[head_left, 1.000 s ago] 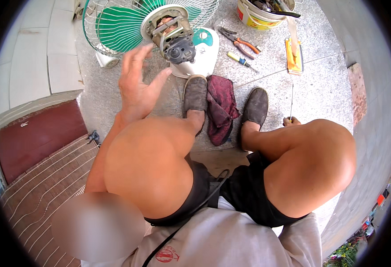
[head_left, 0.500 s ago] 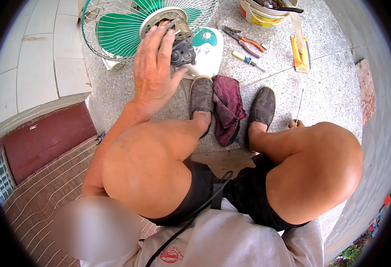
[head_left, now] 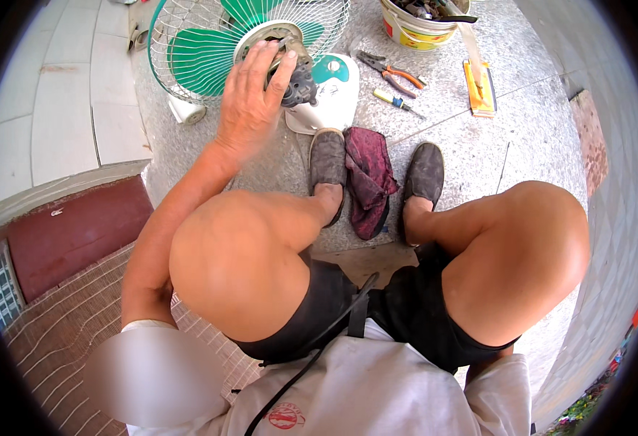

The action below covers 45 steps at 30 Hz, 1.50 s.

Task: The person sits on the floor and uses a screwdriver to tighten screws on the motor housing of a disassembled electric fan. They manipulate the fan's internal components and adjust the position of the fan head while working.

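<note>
My left hand (head_left: 253,105) rests over the exposed fan motor (head_left: 295,83), fingers curled onto its top. The motor sits at the back of a caged fan (head_left: 195,58) with green blades, above a white and green base (head_left: 324,98). My right hand is hidden behind my right knee; a thin screwdriver shaft (head_left: 505,160) shows just above that leg. A crumpled maroon cloth (head_left: 368,178) lies between my shoes.
Pliers (head_left: 391,73), a yellow-handled screwdriver (head_left: 399,103), an orange-yellow package (head_left: 481,94) and a bucket of tools (head_left: 417,33) lie beyond my feet. A striped mat (head_left: 72,327) and maroon panel (head_left: 72,218) are at left.
My left hand has moved up and forward from open beside the fan onto the motor. My right hand, partly visible earlier with the screwdriver, is now hidden behind my leg.
</note>
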### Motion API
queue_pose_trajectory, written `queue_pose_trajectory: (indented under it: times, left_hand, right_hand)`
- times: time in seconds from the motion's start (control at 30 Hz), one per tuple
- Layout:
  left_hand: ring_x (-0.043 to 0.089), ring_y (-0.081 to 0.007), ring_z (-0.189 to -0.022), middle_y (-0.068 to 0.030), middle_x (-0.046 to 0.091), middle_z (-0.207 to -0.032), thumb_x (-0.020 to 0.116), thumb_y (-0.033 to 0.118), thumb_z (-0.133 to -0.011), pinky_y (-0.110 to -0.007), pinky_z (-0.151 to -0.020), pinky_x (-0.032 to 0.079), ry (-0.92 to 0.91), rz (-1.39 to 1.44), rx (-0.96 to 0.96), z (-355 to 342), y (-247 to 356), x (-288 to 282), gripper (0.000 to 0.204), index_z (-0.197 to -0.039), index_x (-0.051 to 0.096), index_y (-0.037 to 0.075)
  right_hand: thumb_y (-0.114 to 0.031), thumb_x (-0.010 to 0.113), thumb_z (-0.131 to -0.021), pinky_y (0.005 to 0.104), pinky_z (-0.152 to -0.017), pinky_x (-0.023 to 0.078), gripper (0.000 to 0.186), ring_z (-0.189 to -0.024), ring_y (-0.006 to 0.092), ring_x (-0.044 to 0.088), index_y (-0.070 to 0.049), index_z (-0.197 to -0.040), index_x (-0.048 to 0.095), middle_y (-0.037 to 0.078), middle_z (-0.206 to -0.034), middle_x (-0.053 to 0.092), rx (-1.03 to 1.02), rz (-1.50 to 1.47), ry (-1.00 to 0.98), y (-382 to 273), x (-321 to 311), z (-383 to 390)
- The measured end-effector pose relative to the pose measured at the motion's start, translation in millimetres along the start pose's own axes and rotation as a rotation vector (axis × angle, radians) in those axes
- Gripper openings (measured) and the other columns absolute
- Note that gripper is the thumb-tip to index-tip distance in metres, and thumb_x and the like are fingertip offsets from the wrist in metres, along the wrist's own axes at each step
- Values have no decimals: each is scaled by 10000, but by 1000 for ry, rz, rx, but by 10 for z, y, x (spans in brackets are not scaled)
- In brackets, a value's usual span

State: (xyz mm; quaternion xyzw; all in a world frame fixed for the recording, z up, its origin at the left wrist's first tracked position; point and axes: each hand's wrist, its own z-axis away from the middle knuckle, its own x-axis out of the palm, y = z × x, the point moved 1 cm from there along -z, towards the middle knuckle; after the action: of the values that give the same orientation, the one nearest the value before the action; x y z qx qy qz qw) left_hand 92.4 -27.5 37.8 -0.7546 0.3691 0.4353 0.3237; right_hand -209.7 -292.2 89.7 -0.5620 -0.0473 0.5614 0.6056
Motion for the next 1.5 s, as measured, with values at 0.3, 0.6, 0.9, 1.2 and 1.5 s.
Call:
queue_pose_trajectory:
  times: [0.3,0.6,0.9,1.2,1.5]
  left_hand:
    - [485,-320,-1246,-133,466,-1326,778,9,-578,-409,-904,486,-59,130,-28,-205,-20,-131,851,-1353,436,92]
    - [514,-324,-1202,-134,513,-1273,806,36,-534,-392,-927,491,5,45,-75,-294,65,-70,858,-1319,460,61]
    - [527,-355,-1138,-170,532,-1219,813,19,-539,-401,-938,471,95,141,-179,-385,-237,-82,839,-1299,459,24]
    - [621,-273,-997,-188,625,-1096,813,277,-629,-340,-897,477,-2,261,-883,-121,-744,-253,682,-1191,587,-35]
    - [653,-203,-883,-129,683,-989,835,258,-624,-311,-809,509,-164,711,-1116,389,-536,30,647,-1145,606,-50]
  right_hand:
    - [-514,693,-784,324,-1011,293,773,-1213,191,381,-103,-1347,359,38,-1315,436,80,342,-107,-402,-102,-26]
    - [-577,702,-766,335,-1078,287,845,-1298,210,383,-122,-1393,364,38,-1391,447,303,872,-123,-781,39,-62]
    - [-513,685,-780,327,-895,336,653,-1058,193,448,-86,-1230,479,48,-1166,519,237,815,-142,-641,51,-152]
    - [-425,664,-810,308,-716,360,489,-829,164,477,-45,-1090,539,51,-962,550,189,563,-182,-421,48,-212]
    - [-337,644,-839,289,-537,385,353,-599,136,505,-5,-951,599,54,-758,580,206,-100,-141,440,136,-1187]
